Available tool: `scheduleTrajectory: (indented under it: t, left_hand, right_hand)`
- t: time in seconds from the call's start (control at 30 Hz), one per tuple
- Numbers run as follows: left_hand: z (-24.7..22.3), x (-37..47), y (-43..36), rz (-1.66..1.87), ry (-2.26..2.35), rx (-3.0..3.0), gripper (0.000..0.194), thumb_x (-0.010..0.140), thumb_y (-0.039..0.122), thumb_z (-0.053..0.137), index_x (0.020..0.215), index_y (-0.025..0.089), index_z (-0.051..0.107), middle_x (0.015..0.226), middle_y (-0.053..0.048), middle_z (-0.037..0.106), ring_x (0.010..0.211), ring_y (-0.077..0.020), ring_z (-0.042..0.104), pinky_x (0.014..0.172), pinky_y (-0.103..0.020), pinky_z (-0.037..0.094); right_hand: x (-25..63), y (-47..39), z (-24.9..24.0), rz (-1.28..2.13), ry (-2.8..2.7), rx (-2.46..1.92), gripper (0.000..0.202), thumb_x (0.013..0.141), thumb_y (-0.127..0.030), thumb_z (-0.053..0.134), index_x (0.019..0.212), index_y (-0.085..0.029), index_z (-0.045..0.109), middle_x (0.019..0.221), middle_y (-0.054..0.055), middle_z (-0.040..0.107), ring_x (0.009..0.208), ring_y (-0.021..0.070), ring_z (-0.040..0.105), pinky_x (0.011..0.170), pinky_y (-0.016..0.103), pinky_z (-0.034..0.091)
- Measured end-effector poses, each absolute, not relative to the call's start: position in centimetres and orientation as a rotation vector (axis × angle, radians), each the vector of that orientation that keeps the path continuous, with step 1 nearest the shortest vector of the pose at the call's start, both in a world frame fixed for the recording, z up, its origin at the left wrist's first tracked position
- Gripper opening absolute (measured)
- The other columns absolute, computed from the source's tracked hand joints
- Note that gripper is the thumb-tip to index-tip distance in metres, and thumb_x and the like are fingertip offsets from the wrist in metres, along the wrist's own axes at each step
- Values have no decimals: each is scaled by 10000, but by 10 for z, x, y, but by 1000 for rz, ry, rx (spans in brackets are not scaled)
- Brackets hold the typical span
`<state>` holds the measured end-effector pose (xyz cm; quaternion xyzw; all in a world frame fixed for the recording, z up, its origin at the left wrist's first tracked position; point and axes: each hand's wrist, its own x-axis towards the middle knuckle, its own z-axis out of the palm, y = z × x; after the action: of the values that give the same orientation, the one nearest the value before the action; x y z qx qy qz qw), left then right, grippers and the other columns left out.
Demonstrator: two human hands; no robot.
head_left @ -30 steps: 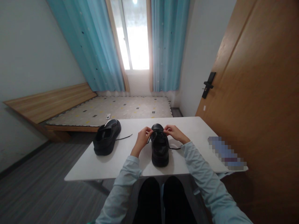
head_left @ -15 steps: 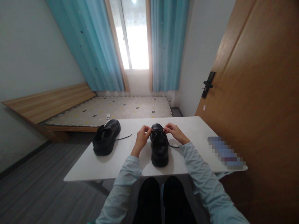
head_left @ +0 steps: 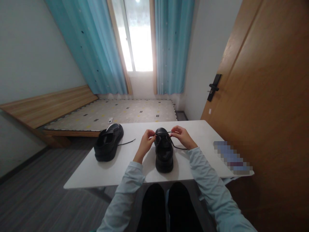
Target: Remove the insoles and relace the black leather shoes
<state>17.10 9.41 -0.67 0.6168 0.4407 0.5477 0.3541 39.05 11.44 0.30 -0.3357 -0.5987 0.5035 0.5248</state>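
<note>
In the head view a black shoe [head_left: 164, 162] stands on the white table [head_left: 137, 170], its toe pointing away from me and its heel toward me. My left hand [head_left: 146, 141] is at the shoe's left side near the front, thumb and finger pinched on the shoelace by the eyelets. On the other side my right hand [head_left: 182, 136] pinches the black shoelace [head_left: 178, 148], a little apart from the shoe. A length of lace runs out over the shoe's upper, and a loose end lies under my right wrist. The lace inside my fingertips is mostly hidden.
A second black shoe [head_left: 106, 149] stands at the table's left, with one lace end [head_left: 127, 142] lying out to its right. A pixelated bluish item [head_left: 231, 158] lies near the right edge. Beyond are a bed [head_left: 130, 111] and a wooden door [head_left: 260, 106].
My right hand has moved slightly right, away from the shoe, and more lace shows between it and the shoe. My left hand stays at the shoe's left side. The view has shifted slightly.
</note>
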Motion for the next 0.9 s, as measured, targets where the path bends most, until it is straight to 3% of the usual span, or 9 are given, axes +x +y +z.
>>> scheduleTrajectory:
  t: [0.27, 0.63, 0.77, 0.9]
  left_hand:
    - [-12, 170, 98, 1500, 1096, 1529, 170, 710, 251, 628, 791, 176, 498, 786, 5, 557, 743, -128, 574, 614, -237, 447]
    - [-15, 168, 96, 1495, 1167, 1576, 99, 742, 228, 590, 801, 178, 529, 814, -14, 576, 782, -151, 602, 628, -258, 491]
    - [-15, 168, 94, 1498, 1178, 1576, 90, 739, 220, 587, 796, 178, 532, 811, -14, 579, 772, -151, 613, 624, -258, 502]
    - [-14, 167, 93, 1498, 1196, 1586, 80, 739, 217, 583, 793, 179, 537, 816, -18, 584, 782, -155, 616, 630, -260, 505]
  right_hand:
    - [384, 111, 7, 1324, -1270, -720, 276, 594, -240, 780, 770, -180, 576, 708, -42, 576, 596, 84, 543, 583, 241, 462]
    - [392, 109, 9, 1293, -1373, -824, 319, 638, -302, 766, 867, -186, 575, 705, -35, 633, 395, 20, 352, 372, 178, 216]
    - [398, 106, 13, 1288, -1360, -850, 319, 660, -314, 749, 897, -184, 580, 617, -30, 636, 426, 55, 427, 403, 189, 303]
    - [404, 109, 13, 1344, -1209, -731, 247, 672, -302, 749, 833, -199, 593, 393, -118, 428, 372, 52, 356, 501, 227, 432]
